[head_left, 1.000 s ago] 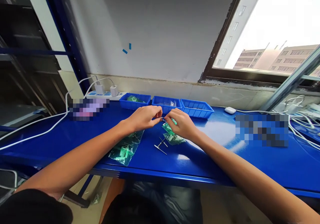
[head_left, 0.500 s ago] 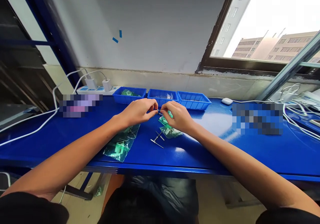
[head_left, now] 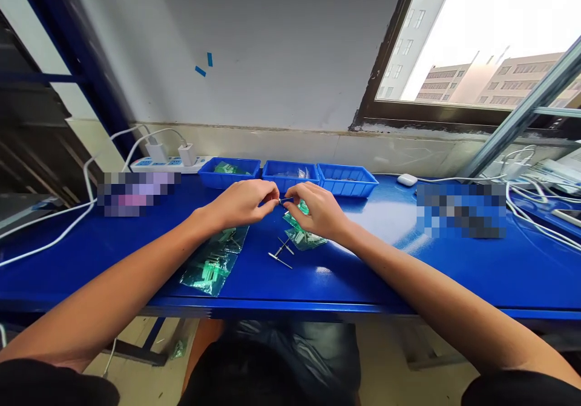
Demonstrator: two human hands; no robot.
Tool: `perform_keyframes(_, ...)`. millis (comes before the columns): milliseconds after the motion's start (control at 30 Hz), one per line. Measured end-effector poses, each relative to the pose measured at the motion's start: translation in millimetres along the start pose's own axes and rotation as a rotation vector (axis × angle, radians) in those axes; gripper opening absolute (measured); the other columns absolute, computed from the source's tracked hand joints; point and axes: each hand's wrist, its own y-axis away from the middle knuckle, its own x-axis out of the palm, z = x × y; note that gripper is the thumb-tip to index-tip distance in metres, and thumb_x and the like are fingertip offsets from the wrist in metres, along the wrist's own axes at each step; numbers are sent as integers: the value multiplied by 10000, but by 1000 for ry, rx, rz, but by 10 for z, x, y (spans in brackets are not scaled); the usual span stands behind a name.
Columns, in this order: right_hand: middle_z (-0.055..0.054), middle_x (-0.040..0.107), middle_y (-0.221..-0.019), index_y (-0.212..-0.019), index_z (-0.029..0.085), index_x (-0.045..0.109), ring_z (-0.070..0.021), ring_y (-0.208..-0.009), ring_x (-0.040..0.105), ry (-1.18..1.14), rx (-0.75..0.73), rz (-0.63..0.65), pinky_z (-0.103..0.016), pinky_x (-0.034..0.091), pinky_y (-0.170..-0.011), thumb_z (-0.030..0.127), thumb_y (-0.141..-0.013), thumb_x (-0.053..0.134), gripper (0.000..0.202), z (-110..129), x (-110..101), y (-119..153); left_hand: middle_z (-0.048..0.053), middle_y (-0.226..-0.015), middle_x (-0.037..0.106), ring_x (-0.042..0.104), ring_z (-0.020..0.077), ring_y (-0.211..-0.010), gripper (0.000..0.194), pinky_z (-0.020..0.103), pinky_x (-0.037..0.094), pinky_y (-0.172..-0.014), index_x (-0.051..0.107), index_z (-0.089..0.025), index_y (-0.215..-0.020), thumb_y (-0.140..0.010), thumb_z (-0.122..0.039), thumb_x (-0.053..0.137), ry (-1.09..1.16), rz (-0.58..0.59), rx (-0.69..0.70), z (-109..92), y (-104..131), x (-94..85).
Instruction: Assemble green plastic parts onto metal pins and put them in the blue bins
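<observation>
A thin metal pin (head_left: 285, 199) spans the small gap between my two hands, above the blue table. My left hand (head_left: 247, 202) pinches its left end between thumb and fingers. At the other end, my right hand (head_left: 315, 206) has its fingertips closed on the pin; its exact shape is too small to tell. Below them lie several loose silvery rods (head_left: 280, 259), some crossing. One clear bag with green and metal parts (head_left: 211, 270) rests under my left wrist. Another green-filled bag (head_left: 303, 236) sits partly hidden beneath my right hand.
Along the wall stand three blue bins: a left bin (head_left: 206, 179) with green bags, a middle bin (head_left: 272, 182) with clear bags, and a right bin (head_left: 349, 188). A power strip (head_left: 175, 168) with chargers is at left. A white case (head_left: 407, 180) and cables (head_left: 535, 212) lie right.
My hands have drawn slightly apart, so more of the pin shows between the fingertips. The whole view has shifted slightly; the bags and loose rods stay where they lay.
</observation>
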Motion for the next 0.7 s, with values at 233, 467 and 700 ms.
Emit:
perform_keyframes(233, -28, 603, -741, -797, 198, 543, -153, -712, 512, 14, -5, 3, -290, 398, -688, 224, -854, 450, 112, 9, -8, -6, 34, -839, 620, 547, 145, -731, 193, 256, 355, -625, 557, -165, -900, -860, -298, 423, -1, 2, -33, -29, 9, -40)
perform_keyframes(467, -31, 593, -705, -742, 198, 546, -152, -691, 507, 24, 7, -40, -289, 395, -669, 265, -882, 419, 201, 9, 2, -6, 41, -878, 621, 556, 154, -784, 220, 259, 382, -672, 566, -162, -944, -856, -321, 442, -8, -15, -30, -8, -16, -46)
perform_keyframes(700, -24, 587, -682, -708, 191, 528, -138, -662, 496, 15, -20, -114, -275, 388, -647, 263, -887, 424, 219, 0, -20, -15, 40, -928, 627, 562, 182, -880, 258, 298, 434, -769, 612, -190, -912, -877, -396, 461, 11, -150, 45, -269, 286, -318)
